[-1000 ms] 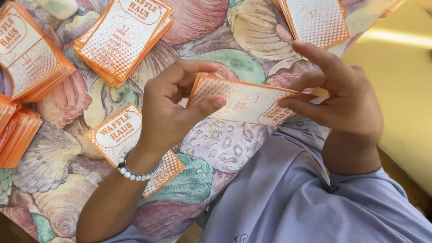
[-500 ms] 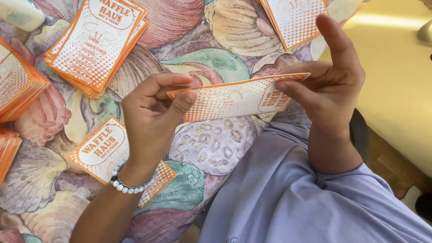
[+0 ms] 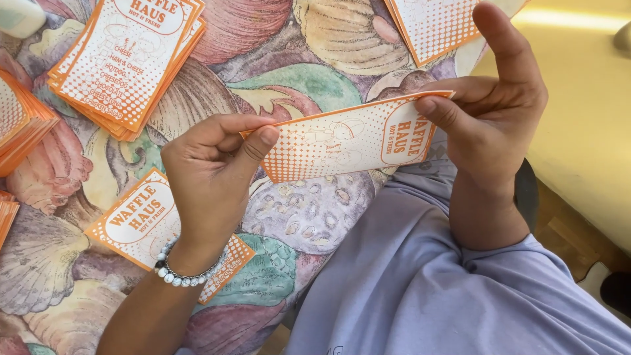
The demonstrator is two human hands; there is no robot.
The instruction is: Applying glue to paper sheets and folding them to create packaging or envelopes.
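Note:
Between both hands I hold an orange-and-white printed paper sleeve (image 3: pixel 342 141) sideways above the table. My left hand (image 3: pixel 210 171), with a pearl bracelet on the wrist, pinches its left end between thumb and fingers. My right hand (image 3: pixel 490 108) pinches the right end, index finger raised. Another flat orange sleeve (image 3: pixel 141 220) lies on the shell-patterned tablecloth (image 3: pixel 296 72) under my left wrist.
A stack of the same orange sleeves (image 3: pixel 128 59) sits at the upper left, more stacks (image 3: pixel 20 121) at the left edge and one (image 3: pixel 434 23) at the top. My lilac clothing (image 3: pixel 447 289) fills the lower right. A yellow surface (image 3: pixel 585 118) lies to the right.
I have turned the sleeve from lying flat to nearly edge-on, then to facing me, and raised it a little. My right index finger has lifted off it.

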